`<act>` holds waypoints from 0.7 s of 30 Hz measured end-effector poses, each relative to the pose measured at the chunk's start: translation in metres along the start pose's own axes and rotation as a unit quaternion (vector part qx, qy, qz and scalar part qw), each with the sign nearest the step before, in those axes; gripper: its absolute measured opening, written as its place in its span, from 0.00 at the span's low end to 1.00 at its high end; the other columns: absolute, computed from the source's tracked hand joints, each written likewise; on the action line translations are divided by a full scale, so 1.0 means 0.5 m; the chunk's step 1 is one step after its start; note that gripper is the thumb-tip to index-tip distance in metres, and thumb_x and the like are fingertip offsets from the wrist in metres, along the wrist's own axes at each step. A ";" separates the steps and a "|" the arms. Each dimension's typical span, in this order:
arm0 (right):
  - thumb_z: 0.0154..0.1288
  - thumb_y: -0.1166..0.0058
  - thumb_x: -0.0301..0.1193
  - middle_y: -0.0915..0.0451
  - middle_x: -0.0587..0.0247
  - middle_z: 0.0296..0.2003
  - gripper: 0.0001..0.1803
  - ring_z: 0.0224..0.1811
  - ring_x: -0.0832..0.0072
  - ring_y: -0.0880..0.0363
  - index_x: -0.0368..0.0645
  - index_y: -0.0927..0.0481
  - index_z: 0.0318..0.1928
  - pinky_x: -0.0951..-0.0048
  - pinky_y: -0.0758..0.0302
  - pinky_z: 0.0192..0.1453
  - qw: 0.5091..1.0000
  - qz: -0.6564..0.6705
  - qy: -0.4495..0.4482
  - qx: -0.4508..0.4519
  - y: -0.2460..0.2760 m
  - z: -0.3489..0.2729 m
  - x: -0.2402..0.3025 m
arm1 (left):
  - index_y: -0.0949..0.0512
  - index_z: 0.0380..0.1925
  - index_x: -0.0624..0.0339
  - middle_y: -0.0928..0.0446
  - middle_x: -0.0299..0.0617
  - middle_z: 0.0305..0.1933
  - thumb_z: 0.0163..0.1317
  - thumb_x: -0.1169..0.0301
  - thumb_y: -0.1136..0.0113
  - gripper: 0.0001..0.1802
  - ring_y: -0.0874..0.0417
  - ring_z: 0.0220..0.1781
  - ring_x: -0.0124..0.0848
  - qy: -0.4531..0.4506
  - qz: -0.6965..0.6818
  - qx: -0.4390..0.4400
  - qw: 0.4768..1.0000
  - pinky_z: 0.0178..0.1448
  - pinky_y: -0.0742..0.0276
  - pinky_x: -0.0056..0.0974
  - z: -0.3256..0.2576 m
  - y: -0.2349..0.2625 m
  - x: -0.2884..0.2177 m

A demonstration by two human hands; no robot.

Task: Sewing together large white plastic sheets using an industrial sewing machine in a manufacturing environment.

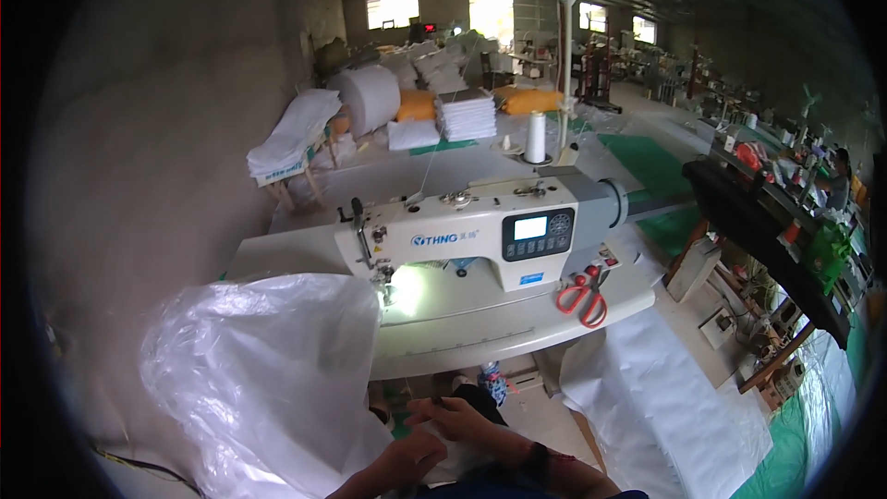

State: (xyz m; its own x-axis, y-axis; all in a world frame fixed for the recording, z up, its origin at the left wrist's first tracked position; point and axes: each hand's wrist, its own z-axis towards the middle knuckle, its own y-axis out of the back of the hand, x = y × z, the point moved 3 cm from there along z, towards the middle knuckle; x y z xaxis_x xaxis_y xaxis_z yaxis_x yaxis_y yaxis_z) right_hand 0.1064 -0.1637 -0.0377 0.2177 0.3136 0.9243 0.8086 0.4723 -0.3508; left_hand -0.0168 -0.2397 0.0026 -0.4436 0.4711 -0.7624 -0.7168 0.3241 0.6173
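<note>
Both hands' fingers (443,420) pinch white fabric (457,462) below the sewing machine (462,236), clear plastic sheet (268,370) alongside.

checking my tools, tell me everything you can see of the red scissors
The scissors have bright red looped handles and short dark blades. They lie flat and closed on the pale sewing table, near its right front edge, just below the sewing machine's control-panel end. Neither hand touches them.
</note>
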 end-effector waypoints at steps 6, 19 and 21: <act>0.67 0.52 0.36 0.26 0.75 0.23 0.15 0.16 0.90 0.43 0.43 0.24 0.50 0.85 0.47 0.18 0.990 0.106 -0.086 0.040 0.017 -0.010 0.000 | 0.22 0.34 0.60 0.21 0.45 0.39 0.56 0.76 0.42 0.05 0.20 0.42 0.41 -0.038 0.101 -0.048 0.993 0.47 0.25 0.40 0.027 0.030 -0.013; 0.61 0.44 0.32 0.20 0.59 0.24 0.07 0.29 0.77 0.19 0.43 0.21 0.37 0.74 0.24 0.36 0.925 -0.301 0.146 -0.181 0.027 -0.095 0.049 | 0.22 0.35 0.57 0.23 0.45 0.35 0.51 0.74 0.38 0.10 0.22 0.44 0.43 -0.122 0.168 -0.128 0.970 0.53 0.28 0.43 0.130 0.081 -0.002; 0.61 0.45 0.29 0.20 0.61 0.23 0.05 0.26 0.79 0.20 0.42 0.21 0.36 0.75 0.24 0.34 0.925 -0.311 0.135 -0.173 0.031 -0.089 0.069 | 0.22 0.30 0.56 0.27 0.41 0.27 0.49 0.73 0.35 0.08 0.24 0.35 0.40 -0.122 0.179 -0.126 0.968 0.43 0.28 0.41 0.124 0.082 0.001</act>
State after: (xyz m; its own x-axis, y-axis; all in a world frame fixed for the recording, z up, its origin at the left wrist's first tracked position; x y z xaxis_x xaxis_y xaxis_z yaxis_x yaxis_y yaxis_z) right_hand 0.1506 -0.1822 -0.0046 -0.2569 -0.1682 0.9517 0.9398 0.1860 0.2866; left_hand -0.0131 -0.1753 0.0398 -0.5690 0.7066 -0.4208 -0.6630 -0.0914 0.7430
